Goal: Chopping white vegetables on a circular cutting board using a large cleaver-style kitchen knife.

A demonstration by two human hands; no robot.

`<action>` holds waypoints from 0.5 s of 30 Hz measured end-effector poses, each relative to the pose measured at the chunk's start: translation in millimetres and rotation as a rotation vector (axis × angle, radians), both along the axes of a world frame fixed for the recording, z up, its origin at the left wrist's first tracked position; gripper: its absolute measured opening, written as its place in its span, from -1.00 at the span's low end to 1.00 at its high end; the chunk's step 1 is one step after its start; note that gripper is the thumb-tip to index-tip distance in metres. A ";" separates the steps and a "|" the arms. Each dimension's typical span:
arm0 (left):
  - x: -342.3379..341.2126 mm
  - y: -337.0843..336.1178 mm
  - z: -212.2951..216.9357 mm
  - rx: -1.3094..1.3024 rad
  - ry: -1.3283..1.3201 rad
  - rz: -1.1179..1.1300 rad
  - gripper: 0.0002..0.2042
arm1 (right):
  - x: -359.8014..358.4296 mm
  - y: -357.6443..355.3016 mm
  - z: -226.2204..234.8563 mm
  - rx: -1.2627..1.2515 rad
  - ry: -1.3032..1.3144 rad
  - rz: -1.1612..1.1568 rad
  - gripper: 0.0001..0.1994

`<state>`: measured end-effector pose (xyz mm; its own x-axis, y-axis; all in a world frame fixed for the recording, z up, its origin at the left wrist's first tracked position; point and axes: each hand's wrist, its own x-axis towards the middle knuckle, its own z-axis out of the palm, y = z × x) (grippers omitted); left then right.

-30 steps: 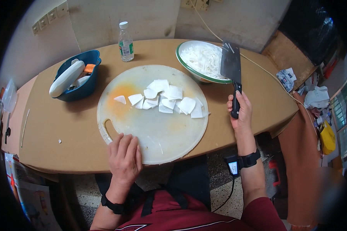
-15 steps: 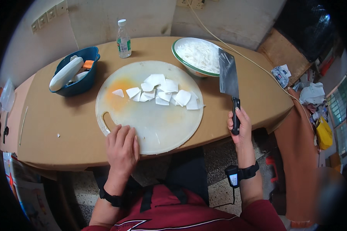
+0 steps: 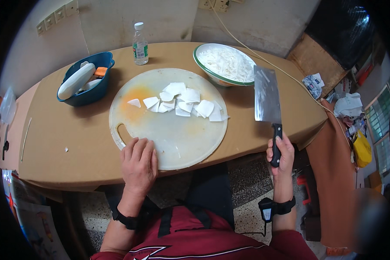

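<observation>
The palm of the left hand (image 3: 138, 167) is hidden, so I cannot tell its grip; its bent fingers meet the near rim of the cutting board (image 3: 169, 149). White slices (image 3: 190, 95) overlap there, some partly covered. The right hand (image 3: 283, 156) holds the knife (image 3: 268, 97) by its handle. Since 1 second ago, the knife has shifted right and nearer the person, baring more of the bowl (image 3: 221, 80).

This place seems a home: a cloth-covered table (image 3: 86, 143) carries board (image 3: 177, 141), bowl (image 3: 216, 79) and basin (image 3: 89, 98); the wall (image 3: 117, 26) has sockets (image 3: 50, 21), and at right lies household clutter (image 3: 349, 104).
</observation>
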<state>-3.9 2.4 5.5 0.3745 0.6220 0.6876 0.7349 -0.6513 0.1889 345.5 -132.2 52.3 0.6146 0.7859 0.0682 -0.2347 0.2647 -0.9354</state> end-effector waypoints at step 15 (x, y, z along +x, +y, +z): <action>-0.3 -0.2 2.2 0.004 0.023 0.016 -0.76 | 7.3 99.2 11.4 -0.327 -1.648 -0.452 -0.38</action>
